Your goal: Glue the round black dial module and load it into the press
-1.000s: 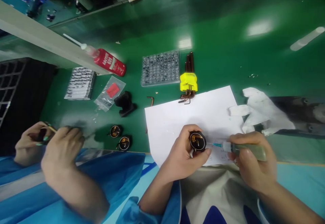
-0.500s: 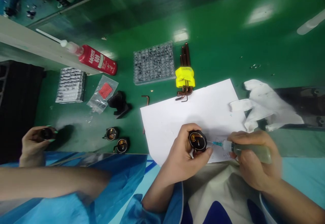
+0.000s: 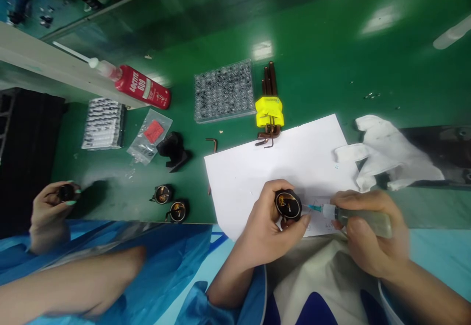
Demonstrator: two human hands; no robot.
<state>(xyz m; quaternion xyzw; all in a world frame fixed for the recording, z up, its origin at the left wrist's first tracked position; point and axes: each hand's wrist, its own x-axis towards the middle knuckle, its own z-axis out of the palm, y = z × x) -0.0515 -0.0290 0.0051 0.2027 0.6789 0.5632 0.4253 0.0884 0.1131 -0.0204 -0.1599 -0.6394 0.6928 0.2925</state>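
Observation:
My left hand point(image 3: 270, 227) grips a round black part point(image 3: 288, 204) with a dark, glossy face and golden marks inside its ring. In my right hand point(image 3: 371, 231) lies a translucent glue bottle point(image 3: 364, 221), held on its side with a teal needle tip point(image 3: 313, 208). That tip points left at the rim of the black part; whether it touches cannot be made out. Both hands are over a white sheet of paper point(image 3: 239, 182) with some handwriting, partly hidden by my fingers.
A red Loctite bottle point(image 3: 143, 87), a clear tray of small parts point(image 3: 224, 91) and a yellow hex-key holder point(image 3: 270, 111) stand behind. Two similar round parts point(image 3: 178, 211) sit left of the paper. White gloves point(image 3: 390, 153) lie right. A co-worker's hand point(image 3: 51, 204) holds another dark part.
My hands and what they hold have barely moved. The co-worker's forearm at the lower left has shifted down and left.

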